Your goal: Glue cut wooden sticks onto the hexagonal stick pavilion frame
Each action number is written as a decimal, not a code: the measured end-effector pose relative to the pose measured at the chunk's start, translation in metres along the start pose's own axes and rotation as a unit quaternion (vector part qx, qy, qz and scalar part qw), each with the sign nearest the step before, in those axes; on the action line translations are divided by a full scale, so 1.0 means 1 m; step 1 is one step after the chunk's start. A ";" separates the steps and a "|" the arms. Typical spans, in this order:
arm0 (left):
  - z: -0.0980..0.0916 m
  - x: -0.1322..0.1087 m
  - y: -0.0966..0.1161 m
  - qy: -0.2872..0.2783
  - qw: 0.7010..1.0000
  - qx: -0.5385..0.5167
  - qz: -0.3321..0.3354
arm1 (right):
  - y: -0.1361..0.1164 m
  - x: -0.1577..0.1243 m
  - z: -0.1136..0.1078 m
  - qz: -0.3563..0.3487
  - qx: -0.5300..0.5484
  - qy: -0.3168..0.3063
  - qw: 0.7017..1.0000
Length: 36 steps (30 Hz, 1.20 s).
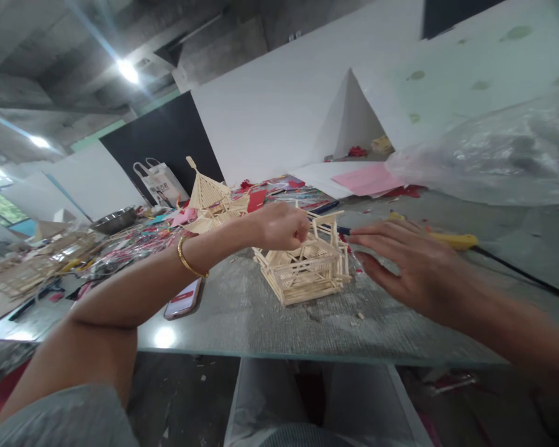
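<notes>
Stick-built model (307, 266) sits on the tabletop (242, 323). Left hand (282, 226) curls over its top, fingers bent inward; whether they pinch anything, cannot tell. Right hand (400, 264) hovers just beside it, fingers extended, slightly parted. Construction looks delicate; light pressure, braced low, probably serves best.

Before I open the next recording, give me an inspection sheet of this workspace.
Surface: grey tabletop with small pale scraps.
Work: open frame of pale wooden sticks; pointed pale stick model behind.
Clutter: mixed colourful heap, lit-screen phone, crumpled clear plastic bag.
Hands: left hand curled over the frame, grip hidden; right hand open beside it, contact unclear.
Cables: thin black cable from yellow handle, leaving frame-right of picture.
Surroundings: white wall, black panel.
</notes>
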State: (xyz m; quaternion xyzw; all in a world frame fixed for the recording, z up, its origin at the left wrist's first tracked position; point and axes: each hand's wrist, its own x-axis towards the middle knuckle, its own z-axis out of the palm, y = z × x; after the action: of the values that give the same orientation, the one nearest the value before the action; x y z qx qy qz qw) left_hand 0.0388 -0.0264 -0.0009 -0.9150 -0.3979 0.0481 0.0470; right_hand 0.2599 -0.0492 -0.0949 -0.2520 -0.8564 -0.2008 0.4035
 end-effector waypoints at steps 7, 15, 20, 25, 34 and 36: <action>-0.001 0.000 0.006 -0.001 0.999 0.039 -0.003 | -0.019 0.015 0.010 -0.013 0.017 -0.044 0.999; -0.001 -0.004 0.015 0.014 0.997 0.063 -0.048 | -0.015 0.018 0.019 -0.001 -0.018 -0.072 0.997; 0.004 -0.007 0.012 0.040 0.997 0.062 -0.035 | -0.016 0.021 0.022 -0.005 -0.030 -0.084 0.996; 0.006 -0.007 0.010 0.055 0.997 0.047 -0.036 | -0.017 0.023 0.022 -0.016 -0.044 -0.087 0.995; 0.002 -0.009 0.017 0.039 0.995 0.080 -0.045 | -0.017 0.024 0.023 -0.041 -0.056 -0.080 0.994; 0.001 -0.010 0.018 0.034 0.994 0.089 -0.048 | -0.017 0.024 0.023 -0.039 -0.058 -0.084 0.994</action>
State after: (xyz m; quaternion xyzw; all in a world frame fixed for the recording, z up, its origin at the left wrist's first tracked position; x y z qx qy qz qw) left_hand 0.0451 -0.0456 -0.0036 -0.8881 -0.4336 0.0495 0.1439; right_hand 0.2235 -0.0437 -0.0918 -0.2571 -0.8833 -0.2437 0.3070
